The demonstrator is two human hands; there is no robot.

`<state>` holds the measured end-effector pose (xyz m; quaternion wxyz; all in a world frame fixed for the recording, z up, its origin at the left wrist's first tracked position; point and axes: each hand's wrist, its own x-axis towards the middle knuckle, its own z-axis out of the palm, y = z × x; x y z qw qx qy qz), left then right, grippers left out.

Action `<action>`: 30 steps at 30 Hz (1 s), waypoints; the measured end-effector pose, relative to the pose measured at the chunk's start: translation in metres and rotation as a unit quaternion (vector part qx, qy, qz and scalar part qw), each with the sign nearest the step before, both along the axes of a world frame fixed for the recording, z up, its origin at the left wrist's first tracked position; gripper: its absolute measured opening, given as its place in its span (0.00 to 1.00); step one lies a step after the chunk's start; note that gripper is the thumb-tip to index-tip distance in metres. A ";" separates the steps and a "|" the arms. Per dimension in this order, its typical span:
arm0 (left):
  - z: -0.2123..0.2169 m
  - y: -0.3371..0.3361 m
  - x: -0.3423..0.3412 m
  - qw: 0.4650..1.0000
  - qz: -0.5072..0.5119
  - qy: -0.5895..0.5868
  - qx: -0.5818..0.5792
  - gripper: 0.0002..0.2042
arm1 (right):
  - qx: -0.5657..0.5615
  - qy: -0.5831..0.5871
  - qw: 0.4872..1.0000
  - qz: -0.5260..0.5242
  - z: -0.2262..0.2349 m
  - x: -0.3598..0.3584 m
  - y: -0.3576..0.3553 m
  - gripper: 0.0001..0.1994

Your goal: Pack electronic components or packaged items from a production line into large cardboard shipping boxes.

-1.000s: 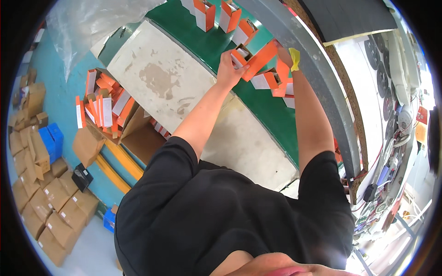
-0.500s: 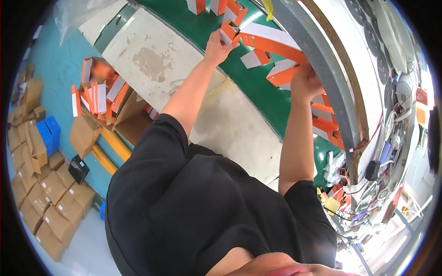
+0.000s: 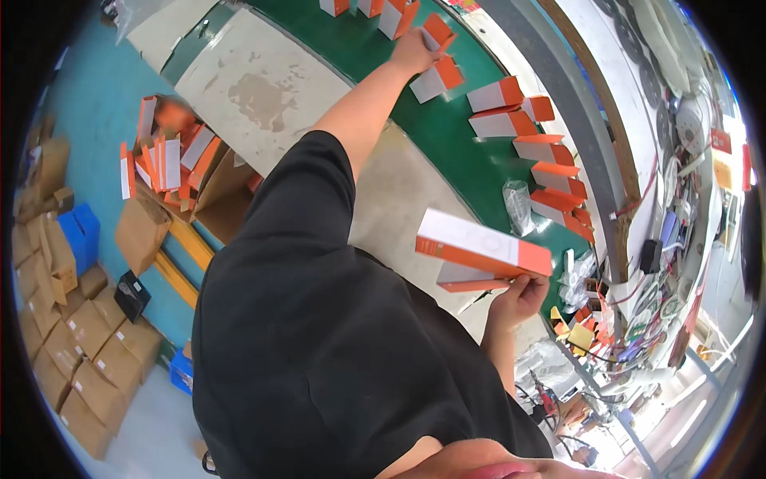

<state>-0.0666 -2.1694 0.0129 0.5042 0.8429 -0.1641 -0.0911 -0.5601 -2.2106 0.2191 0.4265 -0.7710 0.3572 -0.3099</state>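
My left hand (image 3: 415, 53) reaches to the far side of the green surface, its fingers closed on a small orange-and-white carton (image 3: 438, 33). Beside that hand stands another orange-and-white carton (image 3: 437, 80). Close to my body, my right hand (image 3: 517, 303) grips a long carton (image 3: 483, 244) by its right end, thumb and fingers at the orange edge. A second orange-and-white panel (image 3: 471, 278) shows beneath it; whether it is a flap or another carton I cannot tell.
Several orange-and-white cartons (image 3: 549, 148) line the green conveyor (image 3: 471, 172), with clear plastic bags (image 3: 519, 206) among them. A grey metal rail (image 3: 594, 120) curves along the right. An open cardboard box (image 3: 227, 209) full of cartons stands left, near stacked brown boxes (image 3: 96, 326).
My right hand has drawn back from under the rail toward my body, bringing the long carton along. My left hand has moved farther out and slightly right.
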 end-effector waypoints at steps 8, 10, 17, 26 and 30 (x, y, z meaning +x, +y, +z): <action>-0.033 0.041 -0.007 0.993 0.049 0.047 -0.099 0.26 | 0.105 -0.037 0.994 -0.009 -0.018 -0.047 0.017 0.06; -0.051 0.101 -0.025 0.973 0.101 0.143 -0.152 0.25 | 0.135 -0.042 0.989 0.036 -0.020 -0.045 0.015 0.05; 0.114 0.224 -0.308 0.893 -0.253 0.330 -0.173 0.18 | 0.106 0.008 0.957 0.271 -0.052 -0.039 0.029 0.03; 0.226 0.519 -0.390 0.894 0.403 -0.116 -0.157 0.08 | 0.250 -0.220 0.848 0.413 -0.023 0.052 0.206 0.05; 0.253 0.491 -0.416 0.879 0.417 -0.209 -0.100 0.05 | 0.013 -0.057 0.889 0.454 -0.097 0.066 0.228 0.18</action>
